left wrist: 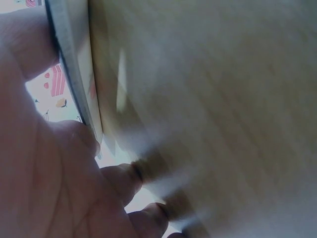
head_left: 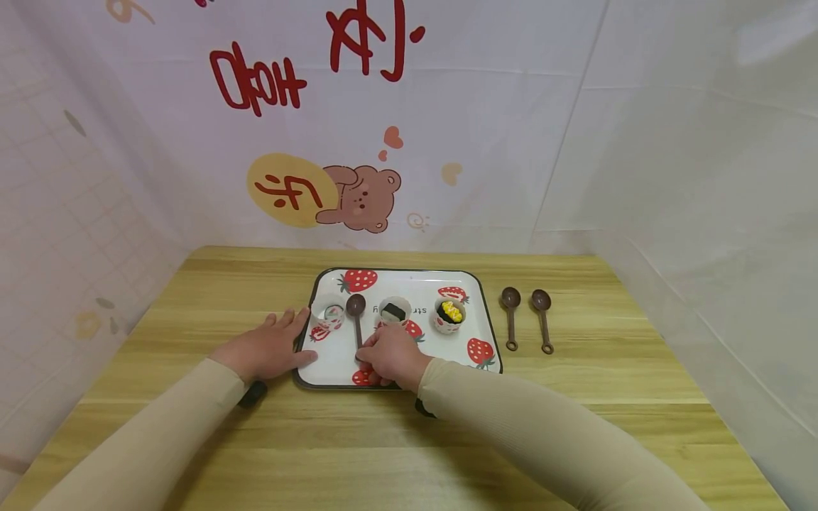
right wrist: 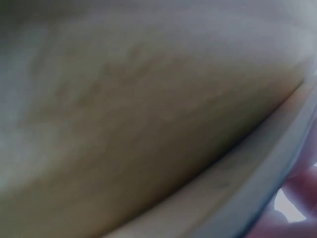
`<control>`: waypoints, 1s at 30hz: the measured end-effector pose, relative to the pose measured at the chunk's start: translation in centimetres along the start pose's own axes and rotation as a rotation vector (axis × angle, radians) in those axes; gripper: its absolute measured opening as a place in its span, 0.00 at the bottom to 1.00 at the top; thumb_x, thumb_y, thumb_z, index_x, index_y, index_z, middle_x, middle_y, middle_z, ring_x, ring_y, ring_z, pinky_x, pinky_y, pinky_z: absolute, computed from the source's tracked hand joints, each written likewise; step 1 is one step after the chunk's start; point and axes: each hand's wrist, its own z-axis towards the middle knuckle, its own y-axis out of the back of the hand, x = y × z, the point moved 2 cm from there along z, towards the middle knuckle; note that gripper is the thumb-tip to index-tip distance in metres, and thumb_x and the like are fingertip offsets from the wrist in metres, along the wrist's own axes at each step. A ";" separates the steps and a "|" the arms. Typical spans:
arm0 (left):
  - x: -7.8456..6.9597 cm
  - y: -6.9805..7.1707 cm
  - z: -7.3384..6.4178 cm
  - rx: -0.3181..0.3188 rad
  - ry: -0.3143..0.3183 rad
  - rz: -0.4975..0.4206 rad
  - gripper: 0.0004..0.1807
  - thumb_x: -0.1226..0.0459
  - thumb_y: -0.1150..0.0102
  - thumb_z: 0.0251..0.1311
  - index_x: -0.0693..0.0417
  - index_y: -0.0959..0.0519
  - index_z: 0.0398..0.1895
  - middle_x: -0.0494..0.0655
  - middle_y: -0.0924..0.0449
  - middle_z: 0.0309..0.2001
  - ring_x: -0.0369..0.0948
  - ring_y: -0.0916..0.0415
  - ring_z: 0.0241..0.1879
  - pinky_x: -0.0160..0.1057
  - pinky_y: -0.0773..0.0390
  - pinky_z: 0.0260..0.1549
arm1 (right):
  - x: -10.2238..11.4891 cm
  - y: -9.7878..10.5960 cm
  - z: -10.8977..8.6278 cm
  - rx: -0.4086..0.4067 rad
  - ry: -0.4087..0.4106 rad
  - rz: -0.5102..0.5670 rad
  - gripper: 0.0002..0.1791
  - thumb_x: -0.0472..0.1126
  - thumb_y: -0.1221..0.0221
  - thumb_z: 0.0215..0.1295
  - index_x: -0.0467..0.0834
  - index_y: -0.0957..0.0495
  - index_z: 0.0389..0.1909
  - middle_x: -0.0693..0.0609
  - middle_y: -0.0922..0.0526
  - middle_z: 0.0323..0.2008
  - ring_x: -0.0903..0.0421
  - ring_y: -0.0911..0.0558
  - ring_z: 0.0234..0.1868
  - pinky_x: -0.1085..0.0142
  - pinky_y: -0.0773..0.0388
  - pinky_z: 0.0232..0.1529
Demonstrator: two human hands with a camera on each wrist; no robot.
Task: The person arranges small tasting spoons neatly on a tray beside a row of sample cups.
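On the wooden table lies a white strawberry-print tray (head_left: 415, 282) with a dark rim. My right hand (head_left: 395, 355) pinches the handle end of a brown spoon (head_left: 356, 306), whose bowl points away from me on the tray. The spoon lies between the left paper cup (head_left: 329, 324) and the middle paper cup (head_left: 385, 306). My left hand (head_left: 271, 348) rests at the tray's left edge, its thumb over the rim and its other fingers outside. The right paper cup (head_left: 446, 328) holds a black piece topped with yellow; the middle one holds a black-and-white piece.
Two more brown spoons, one nearer (head_left: 510, 312) and one farther right (head_left: 542, 316), lie on the table right of the tray. A printed white cloth (head_left: 486, 106) hangs behind the table and along both sides. The right wrist view is blurred.
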 end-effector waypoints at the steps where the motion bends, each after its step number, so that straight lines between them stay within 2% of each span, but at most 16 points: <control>1: 0.0 0.0 0.0 -0.001 -0.001 0.002 0.58 0.31 0.47 0.68 0.59 0.53 0.86 0.73 0.54 0.82 0.77 0.54 0.78 0.74 0.41 0.72 | 0.0 0.0 0.0 0.001 -0.001 -0.004 0.09 0.43 0.32 0.72 0.43 0.12 0.33 0.49 0.12 0.23 0.60 0.21 0.17 0.73 0.24 0.19; 23: -0.3 0.2 -0.3 -0.001 0.002 -0.003 0.58 0.31 0.46 0.68 0.60 0.53 0.86 0.73 0.53 0.82 0.77 0.54 0.78 0.74 0.39 0.71 | 0.1 0.4 -0.5 0.039 0.018 0.013 0.09 0.43 0.31 0.70 0.42 0.12 0.32 0.49 0.12 0.23 0.60 0.20 0.18 0.72 0.22 0.21; 30: -0.3 0.1 -0.2 0.001 -0.002 -0.011 0.58 0.32 0.45 0.69 0.61 0.53 0.86 0.74 0.54 0.82 0.77 0.55 0.78 0.74 0.40 0.72 | 0.0 1.0 -0.7 0.052 0.049 -0.047 0.11 0.46 0.33 0.72 0.43 0.12 0.32 0.48 0.13 0.22 0.59 0.21 0.19 0.70 0.23 0.22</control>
